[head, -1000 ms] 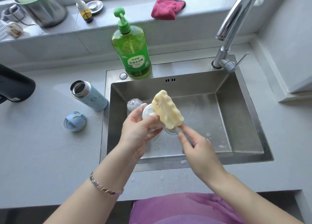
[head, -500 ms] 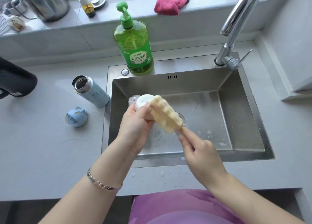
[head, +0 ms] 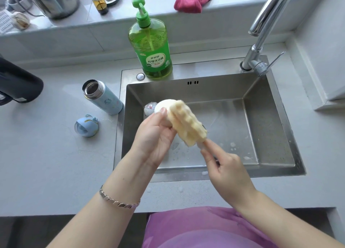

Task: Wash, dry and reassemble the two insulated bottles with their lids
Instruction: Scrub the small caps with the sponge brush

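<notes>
Left hand [head: 155, 137] fingers grip a white lid [head: 163, 105], perhaps; right hand [head: 227, 171] fingers pinch the sponge brush [head: 186, 124], angled up-left

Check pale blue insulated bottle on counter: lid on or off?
Off. The pale blue insulated bottle has a bare steel mouth; a round blue lid lies beside it.

both forearms stretched forward, bare. the left hand [head: 155, 135] was raised, thumb uppermost, its fingers curled round a white lid [head: 162, 105]. the right hand [head: 227, 171], lower and just beside it, pinched a brush [head: 186, 124] handle between thumb and fingers.
</notes>
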{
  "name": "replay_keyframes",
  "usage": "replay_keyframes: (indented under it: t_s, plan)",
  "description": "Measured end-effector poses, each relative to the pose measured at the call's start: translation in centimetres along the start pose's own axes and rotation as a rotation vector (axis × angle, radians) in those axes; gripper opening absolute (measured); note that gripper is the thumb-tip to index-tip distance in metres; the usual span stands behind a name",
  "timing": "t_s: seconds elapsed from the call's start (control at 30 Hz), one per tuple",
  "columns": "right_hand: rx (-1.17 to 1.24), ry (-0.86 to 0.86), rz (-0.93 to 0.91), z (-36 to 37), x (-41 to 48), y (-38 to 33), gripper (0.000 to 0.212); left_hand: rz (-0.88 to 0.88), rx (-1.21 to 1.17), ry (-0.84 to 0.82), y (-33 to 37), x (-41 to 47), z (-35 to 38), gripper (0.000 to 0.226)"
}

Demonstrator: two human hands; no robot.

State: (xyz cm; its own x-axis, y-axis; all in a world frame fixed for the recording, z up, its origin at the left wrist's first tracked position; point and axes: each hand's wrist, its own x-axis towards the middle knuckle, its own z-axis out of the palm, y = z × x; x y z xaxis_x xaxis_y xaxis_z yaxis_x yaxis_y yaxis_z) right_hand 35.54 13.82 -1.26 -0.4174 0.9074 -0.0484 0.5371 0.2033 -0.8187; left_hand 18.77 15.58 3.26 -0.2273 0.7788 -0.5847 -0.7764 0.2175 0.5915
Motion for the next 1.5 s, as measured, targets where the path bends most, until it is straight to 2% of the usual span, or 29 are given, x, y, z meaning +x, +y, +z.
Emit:
replay_keyframes:
  t_s: [0.17,0.3,0.37,0.43,0.53,0.67,0.77,0.83,0.93,1.0,1.07,1.17,1.27,1.37,1.43,1.5]
  plan:
    - [0.036,0.048,0.057,-0.2,0.9,1.2,0.033,-0.058,-0.094,0.014,0.0,-0.2,0.5,0.027]
    - [0.003,-0.001,0.005,-0.1,-0.3,0.4,0.034,-0.092,-0.133,0.060,0.2,0.0,0.5,0.038]
    - [0.030,0.025,0.050,-0.3,0.2,1.0,0.031,-0.067,-0.118,0.054,0.1,-0.2,0.6,0.033]
    - [0.081,0.043,0.086,-0.8,0.7,1.3,0.035,-0.010,-0.048,0.022,-0.2,-0.4,0.8,0.026]
    - [0.124,0.030,0.067,-1.0,0.1,0.7,0.042,0.089,0.096,-0.039,-0.3,-0.4,0.6,0.028]
    - [0.069,0.026,0.012,-1.3,-0.8,0.2,0.033,0.141,0.260,-0.061,-0.5,-0.6,0.1,0.028]
    - [0.040,0.082,0.065,-1.7,0.5,0.7,0.032,0.142,0.395,-0.133,-1.6,-1.1,-0.1,0.031]
    - [0.039,0.103,0.063,-1.9,0.9,0.6,0.034,0.152,0.422,-0.165,-1.9,-1.3,-0.3,0.033]
    - [0.027,0.033,0.001,-2.0,0.3,-0.2,0.036,0.148,0.413,-0.182,-1.5,-1.4,-0.7,0.035]
    - [0.044,0.018,0.037,-2.1,0.4,0.1,0.035,0.137,0.422,-0.192,-1.4,-1.4,-1.1,0.034]
    - [0.077,0.000,0.087,-2.2,0.8,0.4,0.037,0.130,0.430,-0.174,-1.3,-1.4,-1.6,0.034]
    - [0.057,-0.069,0.041,-2.1,0.3,-0.1,0.039,0.150,0.448,-0.129,-1.0,-1.1,-2.3,0.037]
    - [0.051,-0.101,0.170,-2.3,0.5,1.1,0.033,0.174,0.587,-0.039,-0.6,-0.8,-3.0,0.038]
    - [0.061,-0.062,0.360,-3.3,1.1,3.2,0.027,0.107,0.632,-0.066,-0.2,-0.7,-3.5,0.037]
    - [0.135,-0.057,0.414,-3.6,0.9,3.8,0.024,0.085,0.641,-0.073,0.0,-0.7,-3.9,0.048]
    - [0.163,-0.086,0.430,-3.6,0.5,4.1,0.022,0.165,0.774,-0.004,-0.3,-0.4,-4.2,0.064]
